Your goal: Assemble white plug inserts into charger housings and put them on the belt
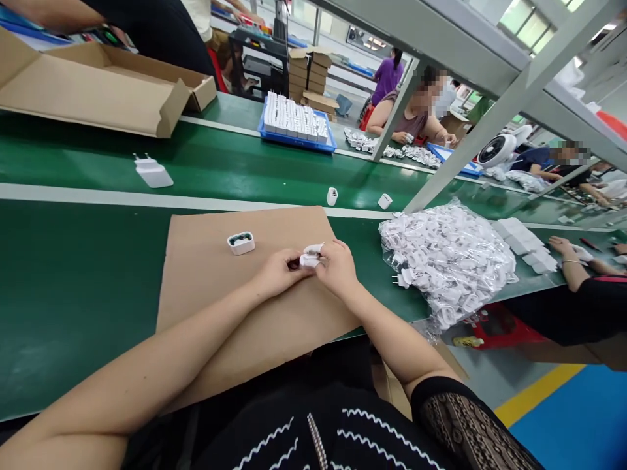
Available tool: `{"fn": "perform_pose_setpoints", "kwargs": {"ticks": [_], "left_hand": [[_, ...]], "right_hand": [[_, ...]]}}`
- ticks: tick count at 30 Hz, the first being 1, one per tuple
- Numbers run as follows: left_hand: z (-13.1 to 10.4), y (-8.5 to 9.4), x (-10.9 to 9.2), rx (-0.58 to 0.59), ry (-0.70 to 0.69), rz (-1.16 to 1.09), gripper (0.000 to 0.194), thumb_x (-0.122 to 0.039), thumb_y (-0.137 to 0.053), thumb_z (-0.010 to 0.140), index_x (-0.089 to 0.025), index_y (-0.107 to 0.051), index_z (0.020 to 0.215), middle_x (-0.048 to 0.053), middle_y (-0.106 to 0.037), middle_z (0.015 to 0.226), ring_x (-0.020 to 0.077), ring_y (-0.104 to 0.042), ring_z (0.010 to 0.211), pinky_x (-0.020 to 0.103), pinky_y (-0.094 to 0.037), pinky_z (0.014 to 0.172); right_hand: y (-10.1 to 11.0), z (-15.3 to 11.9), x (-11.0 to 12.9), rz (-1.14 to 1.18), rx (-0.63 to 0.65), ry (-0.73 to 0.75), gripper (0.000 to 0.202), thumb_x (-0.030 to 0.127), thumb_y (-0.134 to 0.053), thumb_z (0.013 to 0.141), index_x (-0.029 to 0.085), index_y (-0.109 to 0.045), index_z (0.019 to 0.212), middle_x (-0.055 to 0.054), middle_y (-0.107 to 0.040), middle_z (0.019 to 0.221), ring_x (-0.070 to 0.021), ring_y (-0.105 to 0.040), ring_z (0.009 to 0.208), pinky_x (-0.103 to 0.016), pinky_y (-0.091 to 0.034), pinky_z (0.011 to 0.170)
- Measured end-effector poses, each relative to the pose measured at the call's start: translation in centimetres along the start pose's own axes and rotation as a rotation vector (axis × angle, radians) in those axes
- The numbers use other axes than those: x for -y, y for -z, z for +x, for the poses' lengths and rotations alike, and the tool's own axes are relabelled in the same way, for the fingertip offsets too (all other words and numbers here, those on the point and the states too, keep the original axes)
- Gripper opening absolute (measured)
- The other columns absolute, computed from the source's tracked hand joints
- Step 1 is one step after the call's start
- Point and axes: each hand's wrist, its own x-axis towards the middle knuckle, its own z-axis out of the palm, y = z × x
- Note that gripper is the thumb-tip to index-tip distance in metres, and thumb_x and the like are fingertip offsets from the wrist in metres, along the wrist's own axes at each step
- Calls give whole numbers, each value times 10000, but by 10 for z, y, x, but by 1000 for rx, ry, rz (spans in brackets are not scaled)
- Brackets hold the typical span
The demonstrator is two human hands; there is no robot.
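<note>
Over the right part of a brown cardboard sheet (210,294), my left hand (281,271) and my right hand (337,266) meet. Both hands' fingers are closed on small white plastic parts (310,256), whose details are partly hidden by the fingers. An open white charger housing (241,243), with something green and white inside, stands on the cardboard to the left of my hands. To the right lies a large clear bag of white plug parts (450,254).
A white plug adapter (153,173) and two small white housings (332,196) lie beyond the cardboard. Farther back are an open carton (88,91) and a blue tray of white parts (296,124). A metal post slants upward at right; a co-worker's hand (563,247) is far right.
</note>
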Motion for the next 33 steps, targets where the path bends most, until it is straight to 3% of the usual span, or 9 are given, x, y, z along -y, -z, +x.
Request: {"fn": "perform_pose_setpoints", "kwargs": {"ticks": [3, 6, 8, 10, 13, 18, 22, 27, 33], "left_hand": [[-2, -2, 0, -7, -32, 21, 440, -571, -717, 774, -163, -734, 936, 86, -735, 968, 249, -655, 887, 372, -509, 807], [-4, -5, 1, -31, -63, -15, 591, -504, -735, 778, -171, -665, 1261, 106, -723, 1161, 254, -670, 990, 397, -535, 897], [-6, -7, 2, -16, -89, -22, 668, -493, -726, 804, -174, -593, 1376, 114, -704, 1218, 251, -675, 1025, 406, -541, 938], [-8, -8, 4, 4, -114, 27, 540, -507, -685, 860, -180, -647, 1288, 111, -704, 1194, 251, -673, 1041, 403, -537, 954], [-10, -9, 7, -10, -126, 109, 438, -543, -665, 899, -208, -694, 1179, 92, -697, 1199, 256, -657, 1091, 390, -522, 977], [-11, -12, 10, -65, -82, 186, 537, -634, -664, 862, -206, -688, 1185, 96, -704, 1198, 289, -654, 1098, 423, -519, 994], [-10, -14, 10, -75, -95, 263, 533, -676, -648, 846, -229, -690, 1134, 91, -690, 1277, 306, -647, 1134, 464, -505, 1043], [-9, -11, 11, -48, -114, 301, 526, -685, -619, 846, -236, -698, 1107, 97, -683, 1302, 336, -618, 1225, 514, -466, 1123], [-6, -9, 15, -3, -113, 275, 549, -694, -619, 839, -236, -706, 1128, 94, -659, 1372, 341, -633, 1208, 512, -486, 1113]], "right_hand": [[-6, -5, -1, 22, -72, -13, 282, 57, -581, 746, 235, -698, 930, -27, -708, 895, -213, -649, 948, -453, -374, 1185], [-11, -13, 2, 111, -119, -54, 471, 81, -606, 792, 240, -671, 1231, -30, -739, 984, -215, -671, 1038, -482, -316, 1248], [-12, -25, 3, 195, -133, -57, 612, 127, -629, 829, 227, -549, 1427, -61, -733, 1174, -219, -669, 1139, -478, -323, 1259], [-10, -48, 1, 224, -175, -9, 748, 206, -634, 887, 221, -353, 1579, -114, -619, 1431, -231, -629, 1267, -478, -346, 1256], [5, -103, -16, 43, -414, -33, 864, 291, -608, 950, 211, -116, 1656, -178, -463, 1574, -284, -512, 1421, -559, -323, 1260], [63, -204, -90, -428, -1060, -604, 767, 409, -653, 923, 144, -315, 1559, -272, -357, 1589, -390, -326, 1514, -672, -298, 1199], [114, -245, -151, -75, -1090, -978, 663, 556, -678, 819, 134, -543, 1311, -219, -639, 1259, -299, -650, 1083, -540, -518, 994], [144, -238, -175, 302, -1009, -1004, 502, 550, -859, 586, 158, -671, 838, -81, -705, 794, -187, -629, 704, -334, -534, 712], [186, -176, -176, 591, -1008, -946, 367, 366, -881, 508, 166, -602, 639, -4, -590, 535, -133, -532, 503, -265, -448, 505]]}}
